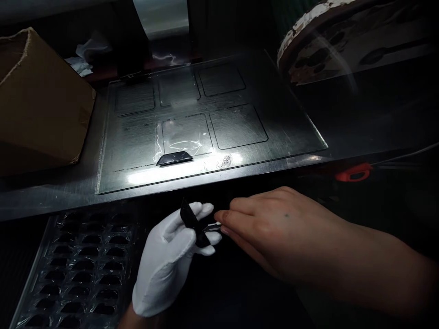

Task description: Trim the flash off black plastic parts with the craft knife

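My left hand (168,260), in a white glove, holds a small black piece (192,221) between thumb and fingers, below the table's front edge. My bare right hand (260,228) comes in from the right and pinches a thin metal tool (212,226), whose tip meets the black piece. Another dark, trapezoid-shaped piece (174,158) lies on clear film on the glass sheet (291,132) near its front edge. At the lower left, a tray (36,269) carries rows of similar black pieces in clear pockets.
A cardboard box (44,105) stands at the left of the metal table (82,183). Crumpled white tissue (82,64) lies behind it. An orange-red handle (354,172) with a cable is at the right. A large worn, rounded object (343,45) occupies the upper right.
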